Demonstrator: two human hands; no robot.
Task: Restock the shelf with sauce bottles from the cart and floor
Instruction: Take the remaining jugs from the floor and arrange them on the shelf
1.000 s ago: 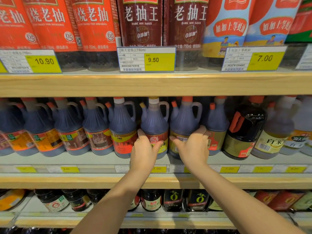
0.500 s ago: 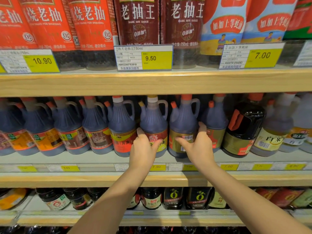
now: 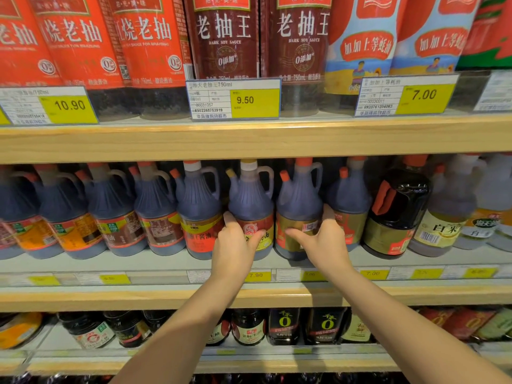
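Two hands reach to the middle shelf: the left hand [image 3: 235,246] and the right hand [image 3: 324,245]. Level with them stand about nine dark handled jugs [image 3: 198,206], five left of the left hand. Right of the right hand are one black bottle [image 3: 396,212] and roughly three pale ones [image 3: 446,217]. Above them are three readable price tags [image 3: 235,99].

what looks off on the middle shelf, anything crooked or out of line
The jug with the yellow cap in the left hand is the only yellow-capped one in a row of orange caps. The gold-label jug under the right hand shows its barcode side, not its front. No spills or damage visible.
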